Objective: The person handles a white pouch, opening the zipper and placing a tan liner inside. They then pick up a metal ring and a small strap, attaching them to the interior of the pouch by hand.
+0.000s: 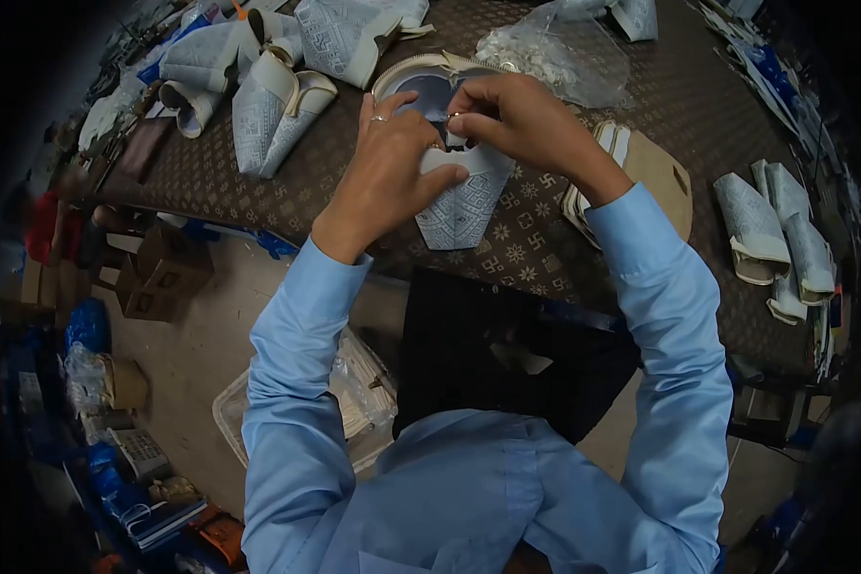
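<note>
A pale bag piece [461, 206] with a grey geometric pattern stands at the table's near edge, and a cream zipper [413, 65] curves along its raised rim. My left hand [392, 158] grips the front wall of the bag piece, its thumb lying on the outside and other fingers reaching over the opening. Above that opening, my right hand [512, 120] pinches thumb and forefinger together. A small shiny bit shows at those fingertips, too small to name. The bag's dark grey lining shows between the hands; part of the rim is hidden behind them.
More patterned bag pieces [277, 110] lie at the back left, others [756, 225] at the right. A clear plastic bag [574, 62] of small pale parts sits at the back. Stacked beige panels [665, 182] lie beside my right forearm. A crate [234, 416] stands below.
</note>
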`<state>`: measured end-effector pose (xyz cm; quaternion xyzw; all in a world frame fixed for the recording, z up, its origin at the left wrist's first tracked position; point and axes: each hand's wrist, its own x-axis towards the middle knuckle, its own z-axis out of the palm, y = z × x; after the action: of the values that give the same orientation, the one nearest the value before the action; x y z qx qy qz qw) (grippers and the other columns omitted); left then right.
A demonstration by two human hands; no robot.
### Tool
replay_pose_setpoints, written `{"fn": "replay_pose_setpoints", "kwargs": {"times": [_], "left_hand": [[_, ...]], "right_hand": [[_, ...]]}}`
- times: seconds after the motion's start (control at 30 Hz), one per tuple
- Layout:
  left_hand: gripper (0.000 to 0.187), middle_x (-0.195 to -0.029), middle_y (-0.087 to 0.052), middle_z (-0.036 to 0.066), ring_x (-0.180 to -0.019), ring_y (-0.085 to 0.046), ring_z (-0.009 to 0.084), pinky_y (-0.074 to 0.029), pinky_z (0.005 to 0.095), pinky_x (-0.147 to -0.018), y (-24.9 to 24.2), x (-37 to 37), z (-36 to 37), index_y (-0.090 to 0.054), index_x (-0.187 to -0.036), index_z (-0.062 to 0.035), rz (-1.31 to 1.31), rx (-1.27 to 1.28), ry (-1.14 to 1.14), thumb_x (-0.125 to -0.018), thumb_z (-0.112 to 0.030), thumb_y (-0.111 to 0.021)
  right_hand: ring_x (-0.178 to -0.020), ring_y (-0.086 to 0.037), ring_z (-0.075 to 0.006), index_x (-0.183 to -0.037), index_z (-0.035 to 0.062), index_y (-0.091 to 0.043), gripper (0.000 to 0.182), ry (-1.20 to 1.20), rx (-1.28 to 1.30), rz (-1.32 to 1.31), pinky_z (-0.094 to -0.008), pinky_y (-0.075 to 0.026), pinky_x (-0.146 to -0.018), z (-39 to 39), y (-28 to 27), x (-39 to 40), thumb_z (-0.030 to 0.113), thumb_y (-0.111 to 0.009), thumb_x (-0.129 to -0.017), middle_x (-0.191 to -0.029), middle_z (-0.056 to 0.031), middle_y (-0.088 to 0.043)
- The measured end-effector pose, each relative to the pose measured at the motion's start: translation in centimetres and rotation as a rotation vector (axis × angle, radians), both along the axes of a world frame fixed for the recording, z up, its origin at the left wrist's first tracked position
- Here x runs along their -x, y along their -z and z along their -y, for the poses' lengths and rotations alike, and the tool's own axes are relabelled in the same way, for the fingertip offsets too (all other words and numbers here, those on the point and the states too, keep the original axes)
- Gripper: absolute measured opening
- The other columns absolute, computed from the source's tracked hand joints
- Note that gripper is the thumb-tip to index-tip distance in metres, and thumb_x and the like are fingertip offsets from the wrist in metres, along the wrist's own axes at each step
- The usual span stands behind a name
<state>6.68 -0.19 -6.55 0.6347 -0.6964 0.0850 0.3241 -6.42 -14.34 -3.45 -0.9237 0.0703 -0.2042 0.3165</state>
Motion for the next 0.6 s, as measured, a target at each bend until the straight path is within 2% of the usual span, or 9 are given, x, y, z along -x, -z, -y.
{"fn": "replay_pose_setpoints", "kwargs": {"times": [0.1, 0.2, 0.27, 0.6], "left_hand": [[0.031, -0.086, -0.062, 0.012, -0.113, -0.048, 0.0363, -0.028, 0.0485, -0.100, -0.07, 0.00, 0.00, -0.067, -0.083, -0.0023, 0.036, 0.029, -0.021, -0.067, -0.027, -0.078], [0.031, -0.086, -0.062, 0.012, -0.112, -0.049, 0.0356, -0.028, 0.0489, -0.101, 0.06, -0.12, 0.04, -0.067, -0.082, -0.0024, 0.053, 0.026, -0.017, -0.067, -0.028, -0.078], [0.031, -0.086, -0.062, 0.011, -0.112, -0.049, 0.0354, -0.027, 0.0500, -0.101, 0.06, -0.13, 0.03, -0.067, -0.082, -0.0024, 0.049, 0.029, -0.012, -0.067, -0.028, -0.077], [0.031, -0.089, -0.063, 0.011, -0.114, -0.048, 0.0348, -0.020, 0.0562, -0.105, 0.44, -0.15, 0.14, -0.066, -0.080, -0.0031, 0.047, 0.028, -0.025, -0.068, -0.029, -0.076]], "right_hand": [[-0.068, -0.061, -0.0111, -0.085, -0.0001, -0.063, 0.013, -0.027, 0.000, 0.008, -0.0255, -0.048, -0.063, 0.64, 0.81, -0.46, 0.013, -0.063, -0.084, -0.072, -0.0047, -0.064], [-0.067, -0.061, -0.0105, -0.085, -0.0001, -0.064, 0.013, -0.022, -0.143, -0.029, -0.0251, -0.048, -0.064, 0.76, 1.01, -0.63, 0.012, -0.064, -0.084, -0.072, -0.0044, -0.064], [-0.067, -0.060, -0.0095, -0.085, 0.0002, -0.065, 0.013, -0.020, -0.053, -0.053, -0.0247, -0.048, -0.064, 0.81, 1.03, -0.74, 0.013, -0.065, -0.083, -0.072, -0.0039, -0.064], [-0.066, -0.059, -0.0089, -0.083, 0.0017, -0.066, 0.013, 0.026, -0.001, -0.081, -0.0246, -0.047, -0.061, 0.05, 0.68, -0.50, 0.015, -0.065, -0.082, -0.070, -0.0035, -0.064]]}}
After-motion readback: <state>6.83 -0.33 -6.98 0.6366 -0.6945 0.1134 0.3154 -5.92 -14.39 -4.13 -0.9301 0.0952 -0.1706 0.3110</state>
